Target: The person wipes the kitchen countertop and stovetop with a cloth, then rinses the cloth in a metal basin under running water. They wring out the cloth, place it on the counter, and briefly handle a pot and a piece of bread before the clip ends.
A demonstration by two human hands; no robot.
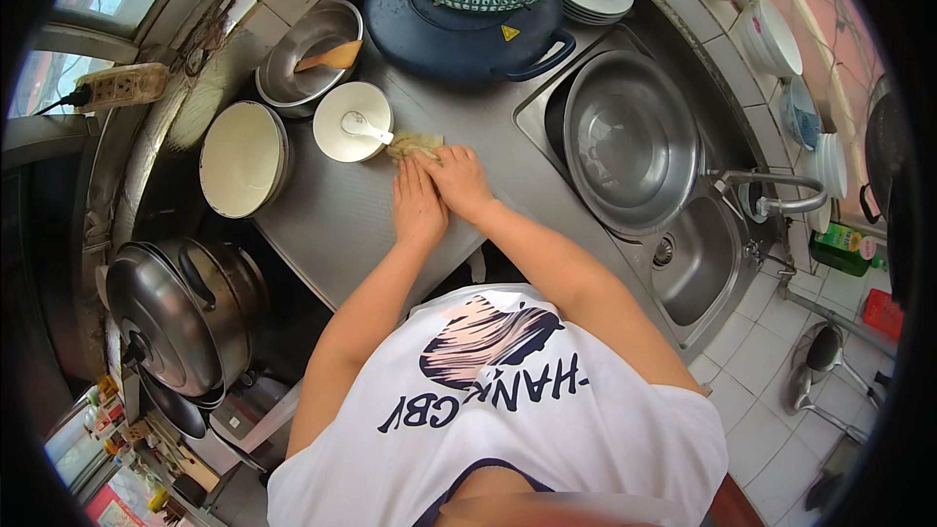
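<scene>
A crumpled yellowish cloth (414, 142) lies on the metal counter (351, 224), just right of a small cream bowl (337, 141). My right hand (459, 181) is on the cloth, its fingers closed over the near edge. Beside it and touching it, my left hand (420, 207) has its fingers stretched forward, tips close to the cloth and partly hidden by the right hand. A white spoon (363, 125) rests in the small bowl, its handle pointing toward the cloth.
Left stand a larger cream bowl (241, 158), a steel bowl (283, 63) with a wooden spatula (335, 56), and a lidded pot (161, 317). Behind is a dark blue appliance (439, 34) under a turquoise basket (478, 2). A steel basin (625, 141) occupies the sink (698, 273) at right.
</scene>
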